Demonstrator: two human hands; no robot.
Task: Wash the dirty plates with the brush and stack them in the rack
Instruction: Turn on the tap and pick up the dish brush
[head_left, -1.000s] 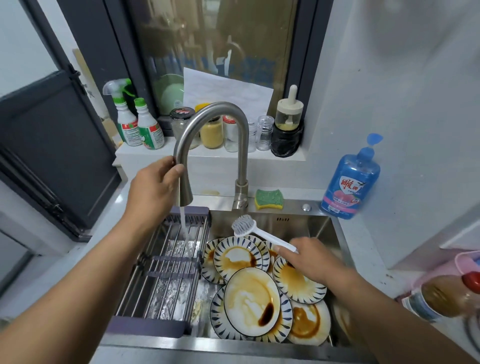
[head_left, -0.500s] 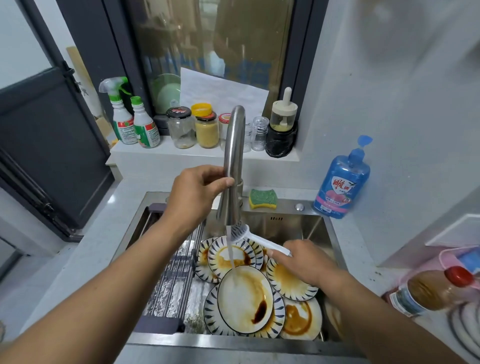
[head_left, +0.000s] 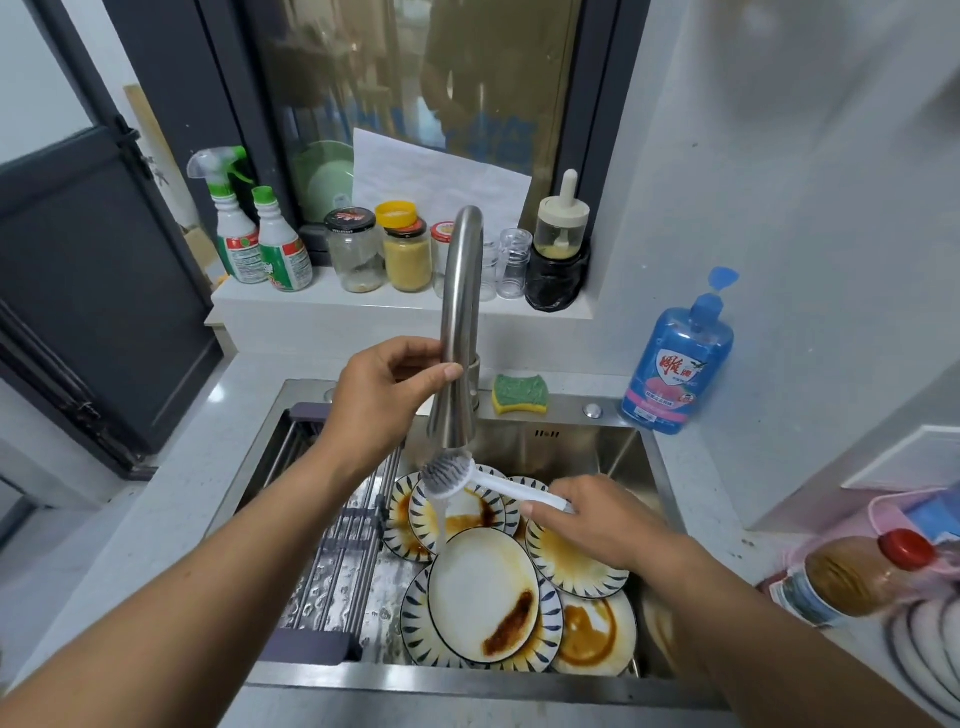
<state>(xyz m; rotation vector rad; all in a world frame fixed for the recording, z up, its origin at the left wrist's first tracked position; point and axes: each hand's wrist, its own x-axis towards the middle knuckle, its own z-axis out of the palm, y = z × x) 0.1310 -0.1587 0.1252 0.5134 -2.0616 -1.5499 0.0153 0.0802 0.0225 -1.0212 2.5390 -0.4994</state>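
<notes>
Presently: left hand (head_left: 387, 387) grips faucet (head_left: 460, 322) | right hand (head_left: 592, 519) grips brush (head_left: 488, 483), head under faucet | soiled plates (head_left: 483, 587) below faucet

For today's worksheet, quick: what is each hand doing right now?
Left hand: fingers grip the tap.
Right hand: holds the brush under the water.

On the window ledge (head_left: 322, 306) stood a spray bottle (head_left: 231, 234), a green-capped bottle (head_left: 283, 249), a near-empty glass jar (head_left: 357, 252), a yellow-lidded jar (head_left: 407, 254) and a cream-topped dispenser (head_left: 562, 223). A green-and-yellow sponge (head_left: 520, 394) lay just beside the steel faucet (head_left: 460, 322). A blue pump bottle (head_left: 678, 369) stood on the worktop (head_left: 691, 467); a red-capped bottle (head_left: 857, 577) lay far right.
</notes>
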